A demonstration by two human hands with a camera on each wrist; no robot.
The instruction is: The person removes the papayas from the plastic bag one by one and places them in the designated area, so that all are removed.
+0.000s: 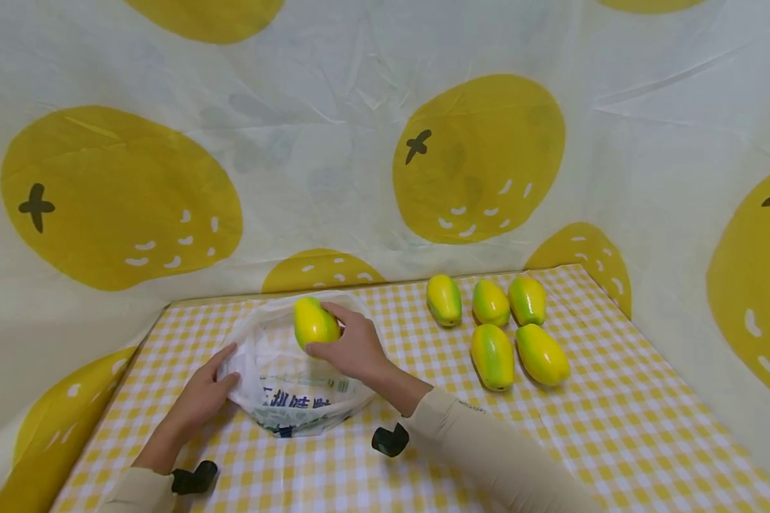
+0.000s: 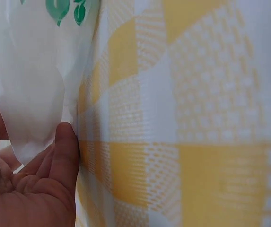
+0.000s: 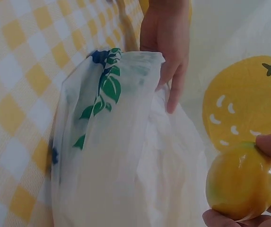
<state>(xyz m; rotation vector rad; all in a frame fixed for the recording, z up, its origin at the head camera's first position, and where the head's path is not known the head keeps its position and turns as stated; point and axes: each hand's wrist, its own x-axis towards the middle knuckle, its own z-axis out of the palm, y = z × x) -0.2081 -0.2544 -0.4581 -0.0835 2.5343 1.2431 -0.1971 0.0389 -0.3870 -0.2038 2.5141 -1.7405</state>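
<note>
My right hand [image 1: 354, 347] grips a yellow-green papaya [image 1: 313, 323] between thumb and fingers, above the mouth of a white plastic bag [image 1: 244, 385]. In the right wrist view the papaya [image 3: 241, 182] appears beside the bag [image 3: 111, 165], level with its upper edge. The bag stands on the table with its mouth spread wide; green leaves and dark blue lettering are printed on it. At the bag's left rim, my left hand [image 1: 200, 399] pinches the plastic, thumb on one side and fingers on the other. The left wrist view shows these fingers [image 2: 65, 156] low against the cloth.
Several more papayas stand to the right of the bag: three in a back row, including one papaya [image 1: 445, 301], and two in front, including one papaya [image 1: 493, 356]. A yellow-and-white checked cloth [image 1: 423, 434] covers the table. Behind hangs a fruit-print curtain [image 1: 334, 192].
</note>
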